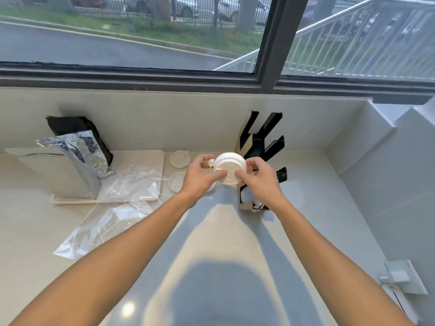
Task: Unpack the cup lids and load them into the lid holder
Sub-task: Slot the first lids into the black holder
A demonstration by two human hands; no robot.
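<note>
A stack of white cup lids (pixel 230 166) is held above the counter between both hands. My left hand (pixel 202 176) grips its left edge and my right hand (pixel 260 178) grips its right edge. The black lid holder (pixel 261 140) stands just behind and to the right of the stack, its slanted slots open toward the top; my right hand hides its lower part. Two clear lids lie flat on the counter: one (pixel 180 158) behind my left hand, another (pixel 176 181) beside my left wrist.
Empty clear plastic bags (pixel 103 228) lie on the counter at left, one over a white tray (pixel 150 165). A silver foil bag (pixel 82 151) and a black bag (pixel 70 125) lean at the back left. A wall runs along the right.
</note>
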